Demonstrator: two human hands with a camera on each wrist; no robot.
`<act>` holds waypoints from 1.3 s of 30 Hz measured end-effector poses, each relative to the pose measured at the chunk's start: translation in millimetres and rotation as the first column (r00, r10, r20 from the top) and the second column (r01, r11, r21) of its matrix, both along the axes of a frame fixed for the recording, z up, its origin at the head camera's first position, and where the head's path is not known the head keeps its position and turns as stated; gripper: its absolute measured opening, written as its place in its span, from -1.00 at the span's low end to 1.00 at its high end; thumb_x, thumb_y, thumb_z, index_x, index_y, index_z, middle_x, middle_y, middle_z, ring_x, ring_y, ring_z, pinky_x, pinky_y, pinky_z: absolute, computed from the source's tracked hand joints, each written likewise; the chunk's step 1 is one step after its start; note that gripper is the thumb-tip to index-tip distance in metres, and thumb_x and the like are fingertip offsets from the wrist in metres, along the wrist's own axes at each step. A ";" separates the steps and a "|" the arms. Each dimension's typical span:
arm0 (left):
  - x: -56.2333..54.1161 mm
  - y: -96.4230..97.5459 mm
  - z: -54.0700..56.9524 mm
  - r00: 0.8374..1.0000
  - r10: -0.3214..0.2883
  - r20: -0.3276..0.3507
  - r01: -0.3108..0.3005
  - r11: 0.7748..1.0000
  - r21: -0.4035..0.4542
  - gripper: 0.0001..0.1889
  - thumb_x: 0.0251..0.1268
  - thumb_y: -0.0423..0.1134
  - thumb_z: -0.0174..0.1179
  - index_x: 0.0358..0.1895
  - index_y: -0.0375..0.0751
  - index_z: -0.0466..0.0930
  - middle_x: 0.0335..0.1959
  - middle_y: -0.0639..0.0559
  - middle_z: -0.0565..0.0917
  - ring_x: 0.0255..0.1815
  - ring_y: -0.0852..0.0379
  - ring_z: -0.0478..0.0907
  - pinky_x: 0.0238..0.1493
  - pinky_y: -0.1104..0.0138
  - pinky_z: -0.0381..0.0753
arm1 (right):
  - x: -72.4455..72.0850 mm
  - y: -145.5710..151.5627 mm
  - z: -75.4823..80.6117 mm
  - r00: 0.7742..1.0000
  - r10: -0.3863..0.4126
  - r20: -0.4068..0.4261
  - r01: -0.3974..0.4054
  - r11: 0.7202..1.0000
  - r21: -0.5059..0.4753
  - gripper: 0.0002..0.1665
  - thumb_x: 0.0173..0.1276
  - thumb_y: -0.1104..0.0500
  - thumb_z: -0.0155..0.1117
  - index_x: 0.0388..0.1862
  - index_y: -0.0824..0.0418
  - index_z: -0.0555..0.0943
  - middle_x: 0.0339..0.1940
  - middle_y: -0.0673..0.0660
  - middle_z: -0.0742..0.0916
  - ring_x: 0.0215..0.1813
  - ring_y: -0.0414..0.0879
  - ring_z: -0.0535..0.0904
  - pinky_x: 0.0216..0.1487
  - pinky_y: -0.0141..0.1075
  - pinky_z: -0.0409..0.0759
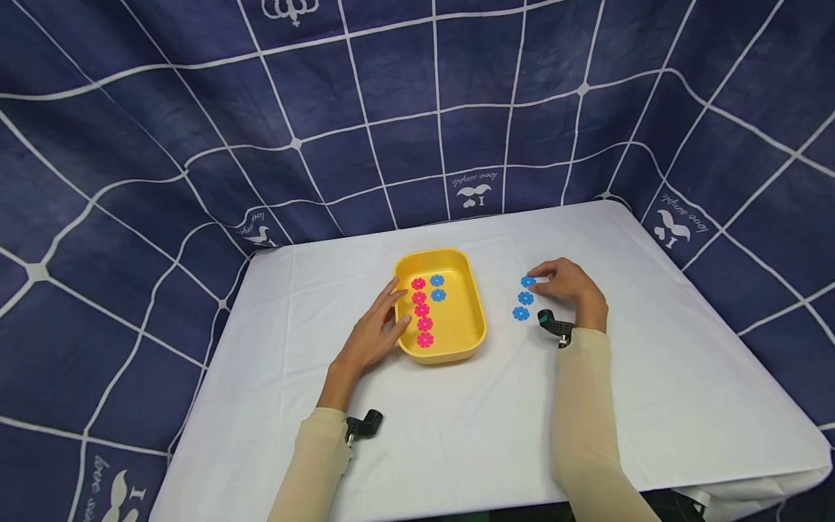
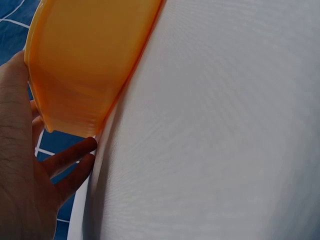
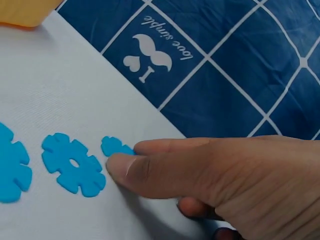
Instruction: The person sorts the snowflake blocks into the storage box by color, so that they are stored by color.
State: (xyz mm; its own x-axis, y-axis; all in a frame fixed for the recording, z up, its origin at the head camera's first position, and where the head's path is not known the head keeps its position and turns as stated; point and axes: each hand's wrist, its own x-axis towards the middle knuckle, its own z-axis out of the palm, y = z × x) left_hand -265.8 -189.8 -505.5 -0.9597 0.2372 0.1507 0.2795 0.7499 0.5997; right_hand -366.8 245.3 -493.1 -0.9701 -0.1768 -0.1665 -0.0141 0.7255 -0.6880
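Observation:
A yellow tray (image 1: pixel 459 319) lies on the table with a column of several pink notched plastic discs (image 1: pixel 422 309) and two blue ones (image 1: pixel 438 295) inside. My left hand (image 1: pixel 372 333) rests at the tray's left side, thumb and a finger over the rim; its other fingers extend loosely in the left wrist view. Right of the tray, my right hand (image 1: pixel 567 283) pinches a blue notched disc (image 3: pixel 112 146) between thumb and index finger, partly hiding it. It is the farthest of three in a line. The middle blue disc (image 3: pixel 70 162) and nearest blue disc (image 1: pixel 520 313) lie flat.
A white cloth (image 1: pixel 483 428) covers the table. Dark blue curtains (image 1: pixel 404 130) with white lines hang behind and at both sides. Each wrist wears a small black camera; the right wrist camera (image 1: pixel 554 324) sits close to the nearest blue disc.

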 end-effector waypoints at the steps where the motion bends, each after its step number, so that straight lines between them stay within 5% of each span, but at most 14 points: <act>1: 0.0 0.0 0.1 1.000 0.003 0.000 -0.003 1.000 0.001 -0.34 0.60 0.17 0.18 0.66 0.22 0.32 0.74 0.58 -0.08 0.45 0.04 0.56 0.52 -0.03 0.51 | -1.4 -1.1 -1.6 1.000 -0.001 -0.009 0.001 1.000 0.003 -0.49 0.43 0.05 0.50 0.30 0.21 0.74 0.28 0.32 0.63 0.21 0.21 0.46 0.40 0.20 0.48; 12: -0.9 -0.3 -0.4 1.000 0.003 0.003 -0.003 1.000 -0.010 -0.35 0.60 0.18 0.16 0.66 0.21 0.32 0.75 0.55 -0.08 0.48 0.03 0.54 0.53 -0.05 0.49 | -4.1 -11.1 -1.9 0.998 -0.043 -0.042 0.043 0.999 -0.010 -0.42 0.44 -0.05 0.49 0.28 0.29 0.72 0.15 0.31 0.63 0.14 0.18 0.47 0.30 0.13 0.52; 20: -1.1 -0.2 -1.0 1.000 0.001 0.009 -0.001 1.000 0.000 -0.34 0.60 0.18 0.17 0.66 0.19 0.32 0.76 0.52 -0.08 0.50 0.02 0.53 0.53 -0.03 0.48 | -1.6 -14.4 22.5 0.995 -0.054 -0.079 0.053 0.999 -0.009 -0.45 0.45 -0.07 0.48 0.25 0.24 0.74 0.17 0.31 0.65 0.11 0.19 0.50 0.15 0.04 0.55; 39: 2.0 1.7 2.0 1.000 0.003 0.013 -0.003 1.000 -0.001 -0.34 0.60 0.16 0.18 0.66 0.22 0.31 0.76 0.54 -0.09 0.52 0.05 0.51 0.55 -0.01 0.46 | 4.5 -46.7 68.1 0.976 -0.013 -0.216 0.011 1.000 -0.008 -0.45 0.44 -0.06 0.53 0.27 0.22 0.74 0.31 0.28 0.65 0.28 0.25 0.53 0.27 0.20 0.64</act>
State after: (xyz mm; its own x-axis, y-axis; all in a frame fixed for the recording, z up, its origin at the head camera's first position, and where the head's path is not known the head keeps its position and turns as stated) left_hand -263.8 -188.1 -503.6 -0.9623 0.2344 0.1383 0.2696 0.7512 0.6025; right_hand -362.3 198.6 -424.9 -0.9851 -0.1654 0.0480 -0.1541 0.7217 -0.6748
